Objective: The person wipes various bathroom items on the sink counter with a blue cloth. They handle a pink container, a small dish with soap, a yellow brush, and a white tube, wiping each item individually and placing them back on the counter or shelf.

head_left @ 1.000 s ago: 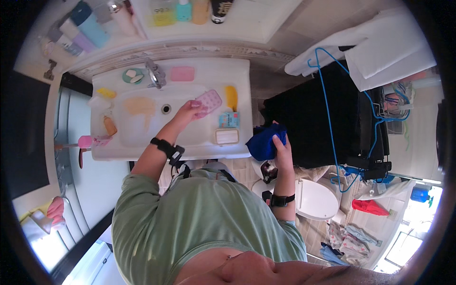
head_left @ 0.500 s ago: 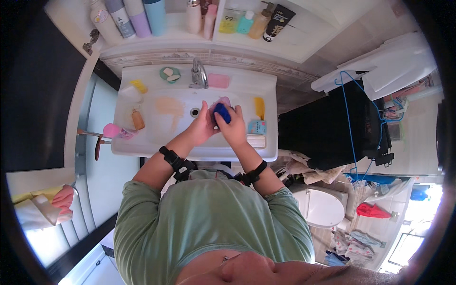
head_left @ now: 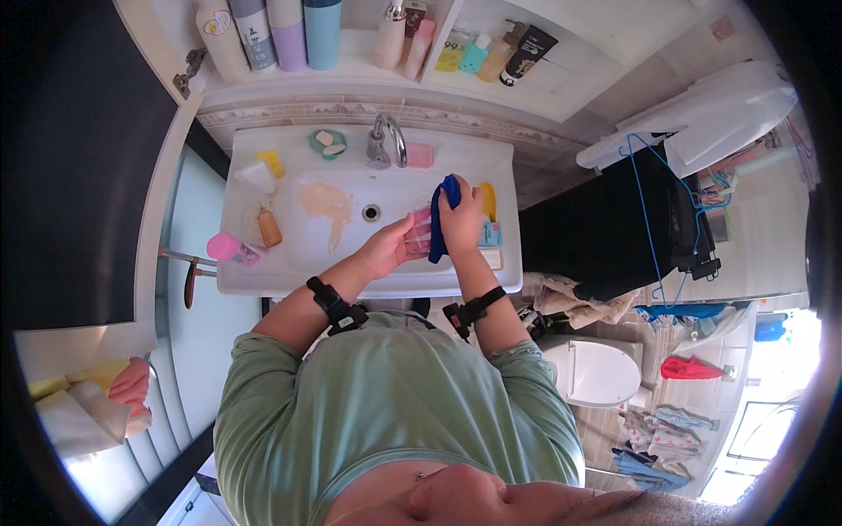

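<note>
My left hand (head_left: 388, 248) is over the basin of the white sink (head_left: 298, 272), its fingers around a pink see-through thing (head_left: 420, 230) whose kind I cannot make out. In my right hand (head_left: 462, 219) is a dark blue cloth (head_left: 444, 235), bunched and hanging down beside the pink thing. Whether the cloth touches it I cannot tell. Behind the hands stands a chrome faucet (head_left: 379, 145). The drain hole (head_left: 372, 213) lies to the left of them, and a peach-coloured smear (head_left: 324, 202) spreads on the basin floor.
Along the sink's right rim are a yellow item (head_left: 487, 200) and a light blue box (head_left: 491, 233). A pink tray (head_left: 420, 156) and a green soap dish (head_left: 334, 152) flank the faucet. At left are an orange-brown bottle (head_left: 269, 228) and a pink-capped bottle (head_left: 224, 248).
My right hand has moved right with the blue cloth, which now hangs longer and less balled up. The pink thing shows more in my left hand. The whole view has shifted slightly.
</note>
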Demonstrator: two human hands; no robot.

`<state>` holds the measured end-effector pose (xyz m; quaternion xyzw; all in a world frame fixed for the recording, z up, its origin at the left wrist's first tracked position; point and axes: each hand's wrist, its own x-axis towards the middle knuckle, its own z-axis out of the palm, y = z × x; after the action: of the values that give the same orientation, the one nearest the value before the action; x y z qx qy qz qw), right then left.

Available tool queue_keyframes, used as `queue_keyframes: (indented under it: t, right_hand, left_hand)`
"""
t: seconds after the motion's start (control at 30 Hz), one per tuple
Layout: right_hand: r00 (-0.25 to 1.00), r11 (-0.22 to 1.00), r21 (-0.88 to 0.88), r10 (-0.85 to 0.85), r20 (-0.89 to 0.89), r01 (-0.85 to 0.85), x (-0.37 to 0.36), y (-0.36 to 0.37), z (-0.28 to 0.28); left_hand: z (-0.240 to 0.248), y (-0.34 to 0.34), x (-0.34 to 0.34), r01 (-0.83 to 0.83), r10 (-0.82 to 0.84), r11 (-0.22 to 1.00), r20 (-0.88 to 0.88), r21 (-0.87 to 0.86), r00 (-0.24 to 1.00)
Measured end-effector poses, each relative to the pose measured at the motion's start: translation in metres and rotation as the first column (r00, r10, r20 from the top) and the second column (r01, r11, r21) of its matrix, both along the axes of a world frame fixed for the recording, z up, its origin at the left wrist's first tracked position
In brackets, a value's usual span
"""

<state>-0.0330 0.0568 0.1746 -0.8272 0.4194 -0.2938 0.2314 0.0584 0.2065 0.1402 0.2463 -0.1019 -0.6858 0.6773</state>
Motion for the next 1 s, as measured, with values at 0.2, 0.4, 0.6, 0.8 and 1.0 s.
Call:
queue_keyframes:
  t: [0.2, 0.4, 0.6, 0.8, 1.0]
  right_hand:
    - [0.998, 0.998, 0.036, 0.049, -0.044, -0.048, -0.007, -0.01, -0.015]
    - [0.981, 0.984, 0.057, 0.161, 0.111, -0.168, -0.001, 0.024, -0.007]
    - [0.913, 0.911, -0.081, 0.408, 0.02, -0.405, -0.005, 0.068, 0.013]
    - [0.922, 0.894, -0.226, 0.37, -0.11, -0.386, -0.003, 0.054, 0.027]
    - [0.96, 0.947, -0.17, 0.281, 0.018, -0.274, -0.005, 0.062, 0.024]
  left_hand:
    - [-0.007, 0.007, 0.005, 0.035, -0.036, 0.999, 0.055, 0.02, 0.998]
    - [-0.012, 0.001, 0.013, 0.071, -0.073, 0.996, 0.037, 0.05, 0.997]
    - [0.005, -0.006, 0.013, -0.028, 0.035, 0.997, -0.105, 0.069, 0.994]
    - [0.018, -0.013, 0.011, -0.071, 0.078, 0.995, -0.084, 0.076, 0.993]
    - [-0.012, -0.003, 0.003, -0.169, 0.164, 0.983, 0.071, 0.078, 0.984]
